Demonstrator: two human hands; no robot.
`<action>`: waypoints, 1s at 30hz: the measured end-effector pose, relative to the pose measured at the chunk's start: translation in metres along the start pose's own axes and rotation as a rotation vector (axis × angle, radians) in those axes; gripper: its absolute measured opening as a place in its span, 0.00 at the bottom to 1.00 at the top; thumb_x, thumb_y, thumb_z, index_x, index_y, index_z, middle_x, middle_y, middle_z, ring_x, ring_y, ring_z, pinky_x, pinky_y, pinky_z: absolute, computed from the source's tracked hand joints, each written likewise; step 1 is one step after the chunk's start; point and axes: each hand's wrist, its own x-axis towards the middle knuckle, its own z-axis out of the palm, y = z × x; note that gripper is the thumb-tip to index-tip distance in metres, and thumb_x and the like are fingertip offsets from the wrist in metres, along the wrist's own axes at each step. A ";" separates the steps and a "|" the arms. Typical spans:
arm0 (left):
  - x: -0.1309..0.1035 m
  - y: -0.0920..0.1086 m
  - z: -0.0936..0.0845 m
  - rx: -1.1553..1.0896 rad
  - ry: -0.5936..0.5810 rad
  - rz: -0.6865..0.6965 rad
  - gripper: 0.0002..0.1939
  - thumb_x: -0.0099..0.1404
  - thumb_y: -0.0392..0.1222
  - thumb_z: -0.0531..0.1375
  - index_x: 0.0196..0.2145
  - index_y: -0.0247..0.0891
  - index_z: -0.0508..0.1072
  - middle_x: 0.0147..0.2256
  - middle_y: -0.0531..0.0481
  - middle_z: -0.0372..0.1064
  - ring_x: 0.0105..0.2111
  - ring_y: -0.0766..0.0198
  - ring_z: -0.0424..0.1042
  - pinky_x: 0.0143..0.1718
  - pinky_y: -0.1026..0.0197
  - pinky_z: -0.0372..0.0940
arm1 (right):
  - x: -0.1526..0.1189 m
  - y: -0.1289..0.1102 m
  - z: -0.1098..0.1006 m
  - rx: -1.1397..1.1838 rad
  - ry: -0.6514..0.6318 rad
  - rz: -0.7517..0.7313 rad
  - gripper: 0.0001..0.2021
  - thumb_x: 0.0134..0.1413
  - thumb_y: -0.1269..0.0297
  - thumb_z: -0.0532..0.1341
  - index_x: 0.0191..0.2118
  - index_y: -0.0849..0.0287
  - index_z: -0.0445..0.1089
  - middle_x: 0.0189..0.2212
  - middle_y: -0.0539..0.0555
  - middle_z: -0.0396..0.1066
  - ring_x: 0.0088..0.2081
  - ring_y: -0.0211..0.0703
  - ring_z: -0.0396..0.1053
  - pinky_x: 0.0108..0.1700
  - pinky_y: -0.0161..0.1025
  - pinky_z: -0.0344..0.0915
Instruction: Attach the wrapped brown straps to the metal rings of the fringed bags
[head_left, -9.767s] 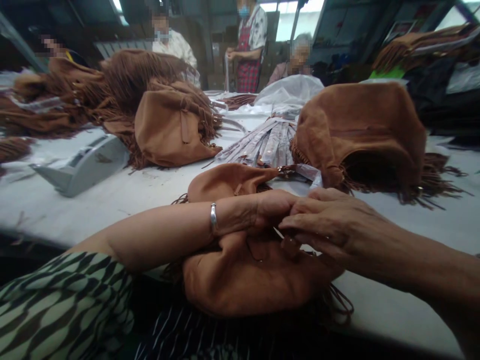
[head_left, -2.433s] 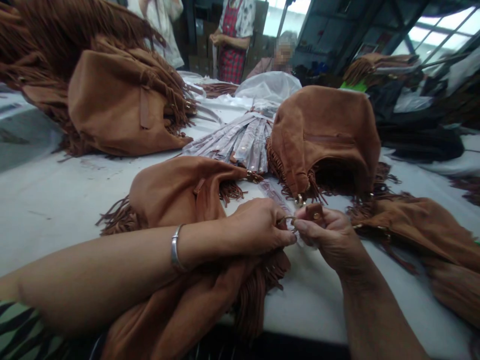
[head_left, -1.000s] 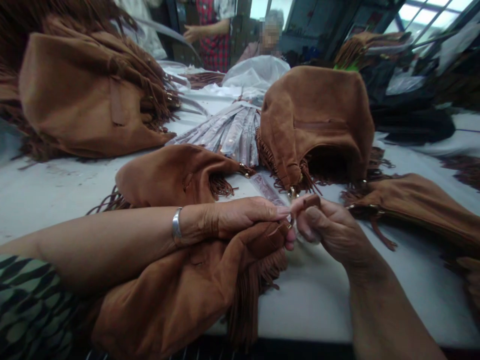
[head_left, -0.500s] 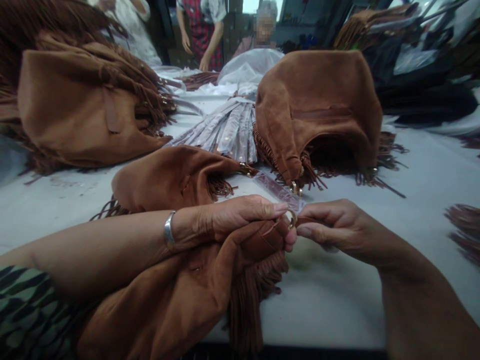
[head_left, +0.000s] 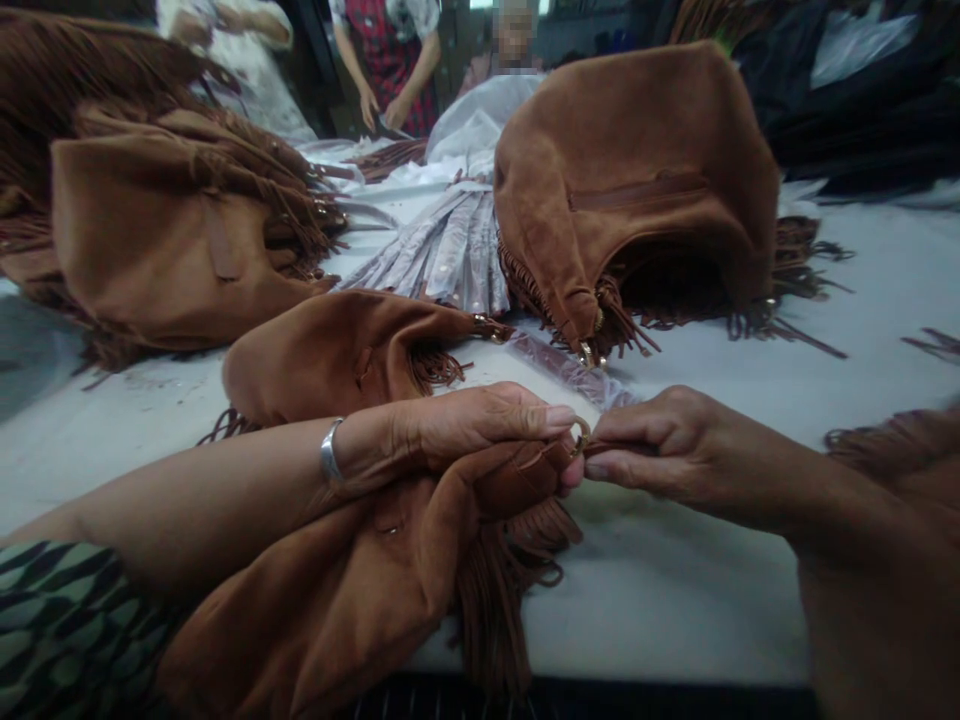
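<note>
A brown suede bag (head_left: 322, 610) with long fringe (head_left: 491, 590) lies across the near table edge, under my left forearm. My left hand (head_left: 487, 425) is closed on the bag's narrow end, its thumb beside a gold metal ring (head_left: 580, 437). Just right of the ring, my right hand (head_left: 675, 450) pinches a thin brown leather strap (head_left: 619, 448) that meets the ring. Whether the strap passes through the ring I cannot tell. Right behind my hands lies a plastic-wrapped strap (head_left: 566, 368).
Another brown bag (head_left: 322, 350) lies just beyond my left hand. A larger bag (head_left: 637, 150) stands behind my right hand, and piled bags (head_left: 150, 240) fill the left. Wrapped straps (head_left: 450, 250) fan out mid-table. Several people, one in a checked apron (head_left: 394, 60), are across the table.
My view has shifted a little. Both hands keep their grip at the ring. More of a brown fringed piece shows at the right edge. The aproned person's hands have come closer together.
</note>
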 end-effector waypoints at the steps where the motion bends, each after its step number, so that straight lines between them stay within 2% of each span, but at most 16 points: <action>1: 0.000 -0.001 -0.001 0.004 -0.003 -0.005 0.22 0.62 0.56 0.58 0.32 0.30 0.75 0.26 0.48 0.67 0.24 0.69 0.63 0.28 0.65 0.59 | 0.001 -0.001 -0.001 -0.059 -0.045 -0.014 0.11 0.50 0.62 0.64 0.21 0.60 0.74 0.13 0.46 0.60 0.16 0.32 0.55 0.18 0.31 0.48; 3: 0.001 -0.002 -0.003 0.018 -0.002 -0.002 0.22 0.61 0.56 0.58 0.32 0.30 0.75 0.27 0.48 0.67 0.25 0.68 0.64 0.29 0.65 0.59 | 0.002 -0.002 -0.003 -0.182 -0.145 -0.051 0.12 0.54 0.62 0.60 0.24 0.59 0.75 0.15 0.47 0.61 0.17 0.33 0.57 0.19 0.31 0.49; 8: 0.001 -0.001 -0.003 0.079 -0.003 0.008 0.22 0.63 0.56 0.56 0.33 0.30 0.75 0.27 0.48 0.67 0.27 0.68 0.64 0.31 0.65 0.60 | 0.004 -0.005 -0.006 -0.235 -0.141 -0.094 0.13 0.55 0.60 0.60 0.22 0.58 0.74 0.14 0.47 0.60 0.17 0.33 0.55 0.19 0.32 0.48; 14: -0.001 0.006 0.001 0.078 0.004 0.001 0.20 0.64 0.52 0.57 0.32 0.30 0.76 0.26 0.48 0.68 0.26 0.68 0.65 0.29 0.67 0.61 | 0.002 -0.003 -0.003 -0.120 -0.158 -0.032 0.15 0.58 0.57 0.57 0.30 0.58 0.77 0.18 0.49 0.64 0.20 0.35 0.58 0.21 0.33 0.51; 17: 0.000 0.006 0.000 0.082 0.023 0.045 0.18 0.64 0.49 0.56 0.30 0.31 0.76 0.27 0.47 0.69 0.27 0.67 0.66 0.32 0.65 0.63 | 0.000 -0.002 0.001 0.008 -0.106 0.025 0.15 0.57 0.54 0.58 0.30 0.59 0.77 0.19 0.50 0.65 0.20 0.35 0.58 0.20 0.33 0.51; 22: 0.003 0.003 -0.007 0.071 0.012 0.080 0.15 0.62 0.46 0.58 0.29 0.31 0.76 0.28 0.45 0.71 0.28 0.65 0.69 0.35 0.63 0.65 | -0.001 -0.003 0.011 0.171 0.031 0.104 0.16 0.52 0.53 0.63 0.26 0.62 0.75 0.16 0.48 0.60 0.18 0.32 0.52 0.18 0.31 0.46; 26: 0.003 0.003 -0.005 -0.045 0.015 0.079 0.11 0.59 0.42 0.60 0.28 0.31 0.76 0.27 0.46 0.72 0.28 0.65 0.69 0.36 0.63 0.65 | -0.003 -0.007 0.019 0.231 0.115 0.186 0.17 0.52 0.51 0.62 0.26 0.63 0.74 0.16 0.47 0.57 0.18 0.31 0.49 0.18 0.31 0.44; 30: 0.003 0.005 -0.006 -0.107 -0.007 0.046 0.14 0.59 0.45 0.61 0.29 0.29 0.76 0.27 0.45 0.72 0.28 0.65 0.69 0.37 0.62 0.65 | -0.003 -0.014 0.021 0.238 0.158 0.268 0.18 0.51 0.50 0.63 0.24 0.63 0.71 0.15 0.46 0.55 0.18 0.30 0.50 0.18 0.30 0.45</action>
